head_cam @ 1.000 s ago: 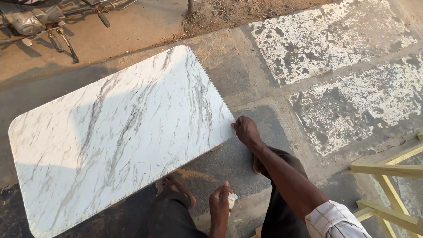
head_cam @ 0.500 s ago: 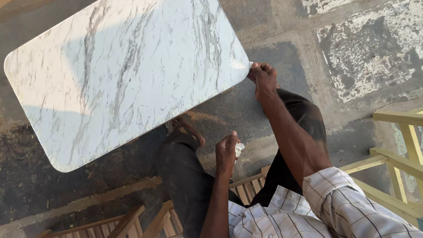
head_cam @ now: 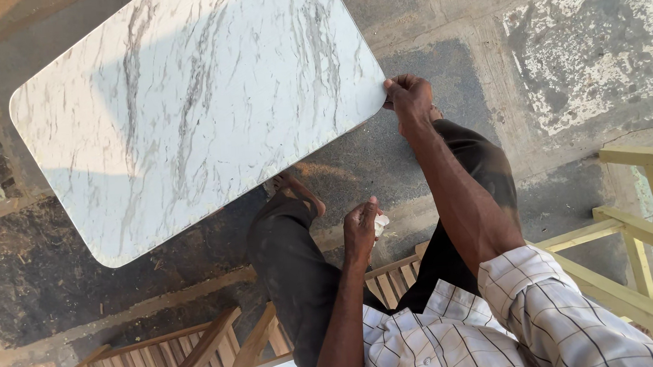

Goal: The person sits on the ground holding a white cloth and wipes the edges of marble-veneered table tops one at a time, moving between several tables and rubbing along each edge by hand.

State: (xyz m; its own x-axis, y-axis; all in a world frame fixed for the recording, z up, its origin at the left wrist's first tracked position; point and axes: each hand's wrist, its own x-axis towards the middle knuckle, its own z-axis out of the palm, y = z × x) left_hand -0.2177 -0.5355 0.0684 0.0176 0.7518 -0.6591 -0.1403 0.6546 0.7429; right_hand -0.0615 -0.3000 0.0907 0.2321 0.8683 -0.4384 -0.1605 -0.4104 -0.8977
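A white slab with grey marble veining [head_cam: 191, 116] is seen across the upper left of the frame, lying flat above the dark stone floor [head_cam: 428, 153]. Its rounded corner at centre right is gripped by the right hand [head_cam: 409, 98], fingers curled over the edge. Lower, near the middle of the frame, a small white object [head_cam: 381, 223] is pinched in the closed fingers of the left hand [head_cam: 361, 230]. A sandalled foot [head_cam: 297, 192] is placed beneath the slab's lower edge. Pale yellow wooden frames [head_cam: 637, 236] are seen at the lower right, slatted wood [head_cam: 172, 355] at the bottom left.
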